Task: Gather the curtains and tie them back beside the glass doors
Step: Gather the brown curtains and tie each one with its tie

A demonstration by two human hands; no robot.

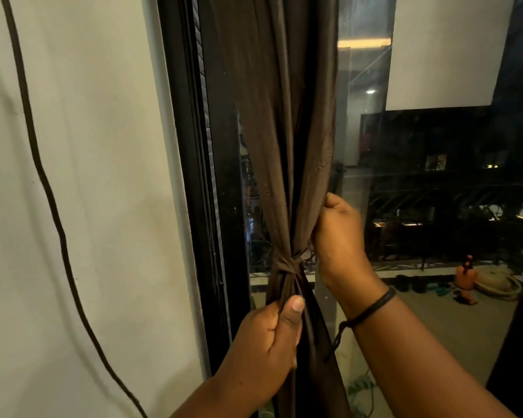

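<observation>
Thin brown sheer curtain (284,146), knotted (286,262) beside the black-framed glass door (435,206): light, limp, slippery (knot may loosen). Left hand (269,342) fingers grip the tail, right hand (338,233) the gather above; hold near knot.

Matt brown cloth curtain (278,116), glossy glass (435,206)
</observation>
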